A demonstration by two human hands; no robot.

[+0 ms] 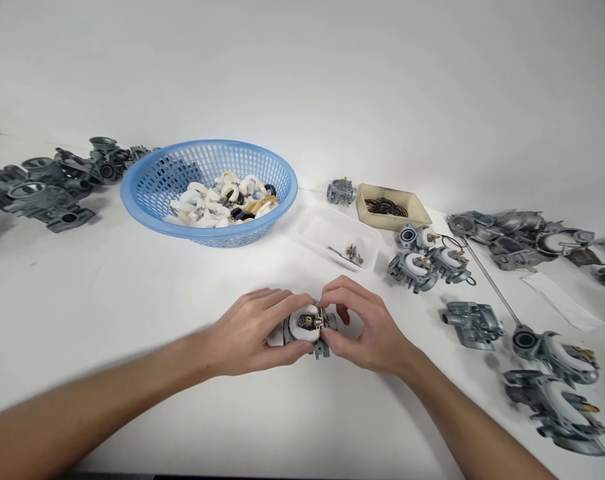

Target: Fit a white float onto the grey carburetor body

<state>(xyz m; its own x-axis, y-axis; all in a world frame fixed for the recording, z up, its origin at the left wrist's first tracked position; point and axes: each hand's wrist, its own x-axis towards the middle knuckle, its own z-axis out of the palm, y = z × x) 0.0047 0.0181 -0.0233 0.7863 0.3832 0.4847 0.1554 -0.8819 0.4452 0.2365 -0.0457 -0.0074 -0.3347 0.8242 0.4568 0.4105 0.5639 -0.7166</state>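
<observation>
Between my hands on the white table lies a grey metal carburetor point(324, 348), its open side facing up. A white U-shaped float point(296, 328) sits in it, with brass parts in the middle and a metal hinge at its right end. My left hand point(255, 327) grips the carburetor from the left, thumb on the near side and fingers on the far side, at the float's edges. My right hand point(367, 325) closes on the carburetor from the right, thumb and index fingertips at either side of the hinge. Whether a small pin is between those fingertips is hidden.
A blue basket point(210, 233) holds several floats. Beside it are a white tray point(302, 230) with small screws and a cream box point(422, 212) of black rubber rings. More carburetors point(475, 325) stand at right, near a thin rod point(492, 283); others point(52, 197) are piled at left.
</observation>
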